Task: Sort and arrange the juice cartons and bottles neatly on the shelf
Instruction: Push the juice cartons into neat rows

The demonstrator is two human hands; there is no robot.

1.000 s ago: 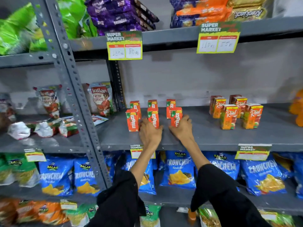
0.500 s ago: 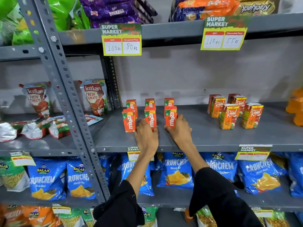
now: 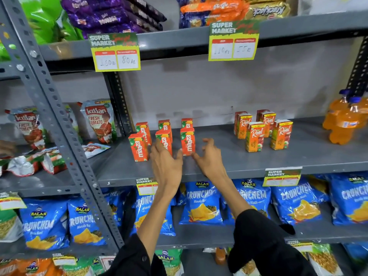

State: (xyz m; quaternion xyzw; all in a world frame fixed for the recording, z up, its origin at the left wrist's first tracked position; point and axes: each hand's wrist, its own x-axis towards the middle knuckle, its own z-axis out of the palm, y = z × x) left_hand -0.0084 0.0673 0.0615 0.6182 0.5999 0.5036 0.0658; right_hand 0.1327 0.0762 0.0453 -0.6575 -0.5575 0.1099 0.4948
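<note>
Grey metal shelf against a grey wall, red cartons in two rows; left hand and right hand hover open-fingered beside them, orange bottles far right.

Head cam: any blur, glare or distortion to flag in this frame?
Head view: wide-angle bowing, with the grey perforated steel upright leaning and curving; motion blur on the left hand and right hand, both open beside the red-orange Maaza juice cartons; handwriting on the yellow price tags is soft; mild glare on the glossy blue crisp bags; lighting even, shadows faint.
</note>
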